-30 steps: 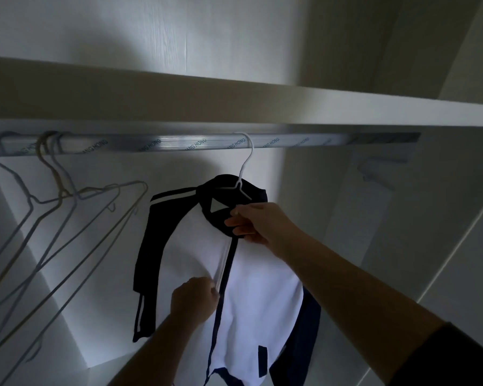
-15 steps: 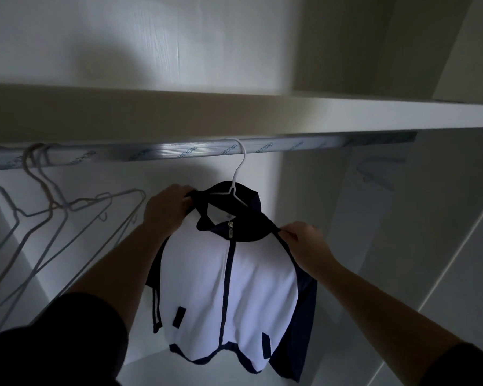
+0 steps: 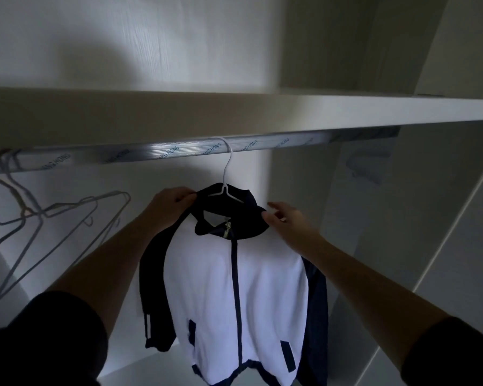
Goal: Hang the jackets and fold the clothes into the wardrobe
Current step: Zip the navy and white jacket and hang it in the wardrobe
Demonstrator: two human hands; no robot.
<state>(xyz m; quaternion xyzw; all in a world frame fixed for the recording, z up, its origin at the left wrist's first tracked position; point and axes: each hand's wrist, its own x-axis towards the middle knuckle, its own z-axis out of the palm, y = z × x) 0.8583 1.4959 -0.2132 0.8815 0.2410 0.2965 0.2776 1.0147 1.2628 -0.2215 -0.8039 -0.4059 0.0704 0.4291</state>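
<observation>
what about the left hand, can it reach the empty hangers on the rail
Probably yes: open space lies between the left hand and the empty hangers beside it, but it pinches the jacket collar and must let go first.

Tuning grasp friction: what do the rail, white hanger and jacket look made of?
Silver hanging rail: likely aluminium, ribbed glossy sheen.
Thin white hanger: probably coated wire, slim bent hook.
White-and-navy zip jacket: smooth fabric, maybe synthetic; drapes softly.
</observation>
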